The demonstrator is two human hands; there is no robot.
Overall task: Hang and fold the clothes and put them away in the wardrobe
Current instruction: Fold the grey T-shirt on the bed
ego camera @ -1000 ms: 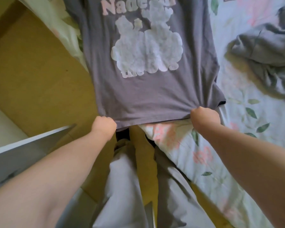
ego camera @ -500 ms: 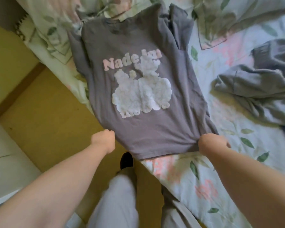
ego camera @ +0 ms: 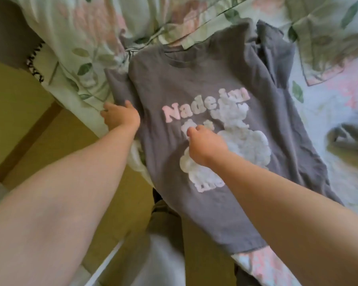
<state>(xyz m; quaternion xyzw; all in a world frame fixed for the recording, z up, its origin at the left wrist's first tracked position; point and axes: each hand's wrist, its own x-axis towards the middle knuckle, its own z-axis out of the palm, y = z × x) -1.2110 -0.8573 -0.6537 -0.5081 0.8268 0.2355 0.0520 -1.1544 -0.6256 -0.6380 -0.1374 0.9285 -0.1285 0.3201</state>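
On the floral bedspread (ego camera: 329, 104) the grey T-shirt (ego camera: 194, 79) lies flat, print up. The left hand (ego camera: 120, 118) rests, fingers relaxed, on its sleeve at the bed edge. The right hand (ego camera: 205, 143) sits curled over the print, grasp unclear.

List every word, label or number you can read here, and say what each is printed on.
"Nade": pink letters on the grey T-shirt; the letters after it are blurred.
Pink word below the white print: partly covered, unreadable.
No other text.
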